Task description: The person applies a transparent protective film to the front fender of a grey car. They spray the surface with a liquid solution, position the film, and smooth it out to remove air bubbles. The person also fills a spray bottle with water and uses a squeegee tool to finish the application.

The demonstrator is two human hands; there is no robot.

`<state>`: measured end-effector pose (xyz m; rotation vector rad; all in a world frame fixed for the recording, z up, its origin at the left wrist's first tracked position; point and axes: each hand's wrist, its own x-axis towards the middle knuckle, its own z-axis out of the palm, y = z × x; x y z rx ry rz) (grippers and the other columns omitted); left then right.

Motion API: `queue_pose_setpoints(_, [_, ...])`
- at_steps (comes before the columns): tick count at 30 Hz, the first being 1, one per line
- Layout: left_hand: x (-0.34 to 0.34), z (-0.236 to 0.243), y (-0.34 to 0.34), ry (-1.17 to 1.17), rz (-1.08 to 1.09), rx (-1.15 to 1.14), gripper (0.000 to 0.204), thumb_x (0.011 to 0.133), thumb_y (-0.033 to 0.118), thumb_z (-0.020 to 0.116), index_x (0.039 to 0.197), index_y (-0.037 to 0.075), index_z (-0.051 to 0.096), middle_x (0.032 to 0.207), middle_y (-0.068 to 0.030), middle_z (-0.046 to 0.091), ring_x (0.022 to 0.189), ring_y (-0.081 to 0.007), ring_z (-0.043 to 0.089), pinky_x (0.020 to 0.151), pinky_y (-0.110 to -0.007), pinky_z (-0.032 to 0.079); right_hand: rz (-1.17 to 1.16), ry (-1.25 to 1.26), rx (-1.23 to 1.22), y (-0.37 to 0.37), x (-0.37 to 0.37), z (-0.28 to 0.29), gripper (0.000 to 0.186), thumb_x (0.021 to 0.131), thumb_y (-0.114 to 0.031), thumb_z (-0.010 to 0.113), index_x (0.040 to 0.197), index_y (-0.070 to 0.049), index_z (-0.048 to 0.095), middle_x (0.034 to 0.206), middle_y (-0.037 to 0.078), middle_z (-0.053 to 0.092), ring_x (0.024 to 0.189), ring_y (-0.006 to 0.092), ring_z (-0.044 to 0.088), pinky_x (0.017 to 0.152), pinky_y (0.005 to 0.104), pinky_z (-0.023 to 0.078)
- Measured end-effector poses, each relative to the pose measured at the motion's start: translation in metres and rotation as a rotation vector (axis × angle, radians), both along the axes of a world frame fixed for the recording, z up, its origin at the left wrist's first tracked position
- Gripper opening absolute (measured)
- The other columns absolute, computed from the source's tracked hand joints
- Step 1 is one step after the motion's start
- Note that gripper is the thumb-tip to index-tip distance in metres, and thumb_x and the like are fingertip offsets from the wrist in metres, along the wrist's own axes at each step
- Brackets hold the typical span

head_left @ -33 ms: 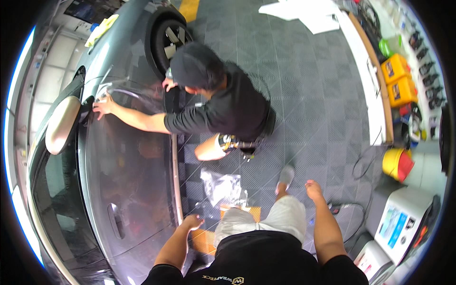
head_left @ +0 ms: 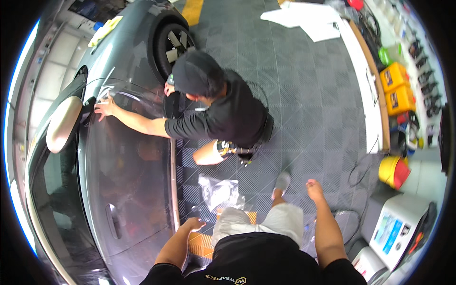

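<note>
Standing at the left edge of the floor (head_left: 323,104): the car (head_left: 126,59), its door (head_left: 130,164) touched by a crouched co-worker (head_left: 237,111). Plastic (head_left: 219,191) lies near its lower edge. Left hand (head_left: 193,224) half-curled, seemingly empty; right hand (head_left: 314,190) loosely curled, contents unclear.

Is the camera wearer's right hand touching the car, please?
No, the right hand is well apart from the car, out over the floor on the wearer's other side.

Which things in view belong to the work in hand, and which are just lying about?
In the work, apparently:
- grey car door
- clear film at the co-worker's hand

Lying about, apparently:
- crumpled clear plastic on the floor
- yellow cloth
- white sheeting
</note>
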<state>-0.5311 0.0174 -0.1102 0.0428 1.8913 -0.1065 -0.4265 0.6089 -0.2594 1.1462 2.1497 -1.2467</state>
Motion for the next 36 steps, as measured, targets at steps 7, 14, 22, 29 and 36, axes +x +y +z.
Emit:
queue_pose_setpoints(7, [-0.086,-0.074,0.208,0.278,0.374,0.432,0.064,0.090,0.052,0.056,0.127,-0.001,0.059,0.121,-0.0240,0.064,0.114,-0.0393,0.060,0.097,-0.042,0.048,-0.228,0.236,0.039,0.193,-0.107,0.142,0.026,0.093,-0.012,0.054,0.115,-0.001,0.060,0.093,0.006,0.064,0.072,0.0141,0.059,0.064,0.0277,0.047])
queue_pose_setpoints(14, [-0.115,-0.125,0.336,0.235,0.464,0.452,0.064,0.090,0.055,0.051,0.120,0.000,0.063,0.119,-0.0230,0.064,0.112,-0.0390,0.061,0.095,-0.044,0.048,0.062,-0.002,-0.035,0.278,-0.121,0.113,0.009,0.088,-0.010,0.055,0.096,-0.008,0.059,0.072,-0.001,0.057,0.060,0.0100,0.053,0.052,0.0268,0.041])
queue_pose_setpoints(22, [-0.232,-0.130,0.434,-0.039,0.325,0.237,0.057,0.093,0.054,0.047,0.106,0.003,0.071,0.112,-0.0212,0.067,0.108,-0.0375,0.063,0.091,-0.046,0.050,0.082,-0.033,-0.150,0.421,-0.254,0.117,0.025,0.090,-0.007,0.054,0.113,-0.001,0.061,0.085,0.006,0.064,0.062,0.0149,0.058,0.056,0.0280,0.047])
queue_pose_setpoints(29, [-0.410,-0.067,0.588,0.305,0.589,0.582,0.048,0.091,0.044,0.051,0.112,0.003,0.065,0.104,-0.0217,0.068,0.103,-0.0391,0.063,0.092,-0.044,0.049,-0.257,-0.078,-0.151,0.567,-0.402,0.123,0.023,0.089,-0.005,0.049,0.110,-0.002,0.059,0.077,0.005,0.056,0.056,0.0165,0.057,0.046,0.0262,0.044])
queue_pose_setpoints(36, [-0.501,-0.040,0.665,0.447,0.985,0.472,0.048,0.090,0.048,0.052,0.103,0.005,0.069,0.100,-0.0211,0.069,0.100,-0.0354,0.066,0.088,-0.045,0.050,0.338,-0.309,-0.113,0.667,-0.610,0.081,0.021,0.091,-0.015,0.054,0.108,-0.005,0.060,0.080,0.008,0.060,0.059,0.0216,0.063,0.043,0.0295,0.045])
